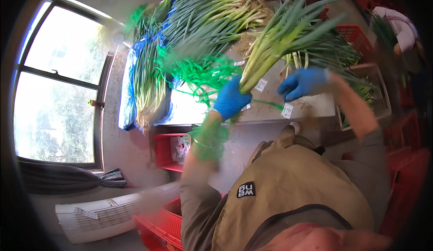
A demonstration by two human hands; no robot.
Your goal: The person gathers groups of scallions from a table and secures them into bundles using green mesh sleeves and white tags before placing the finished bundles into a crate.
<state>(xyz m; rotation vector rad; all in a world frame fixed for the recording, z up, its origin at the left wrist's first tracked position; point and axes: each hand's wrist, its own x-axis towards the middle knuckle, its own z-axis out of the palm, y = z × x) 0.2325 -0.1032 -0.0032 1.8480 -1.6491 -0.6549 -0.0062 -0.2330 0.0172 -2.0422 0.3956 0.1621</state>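
My left hand (230,99), in a blue glove, grips a bunch of green onions (267,51) near its root end, the leaves fanning up to the right. Green netting or ties hang around my left wrist. My right hand (302,84), also gloved in blue, is to the right of the bunch, fingers curled; whether it holds anything I cannot tell. Between the hands, a green tie (269,103) runs to a white printed tag (287,111) at the table's edge. Another white tag (261,85) lies beside the bunch. A tangle of green plastic ties (203,73) lies left of the bunch.
Green onions (216,17) are piled across the back of the table (304,109), with more on blue plastic (126,92) at left. A crate (382,92) stands at right, a red crate (355,36) behind it. Another person (397,26) is at far right. Red bins are below.
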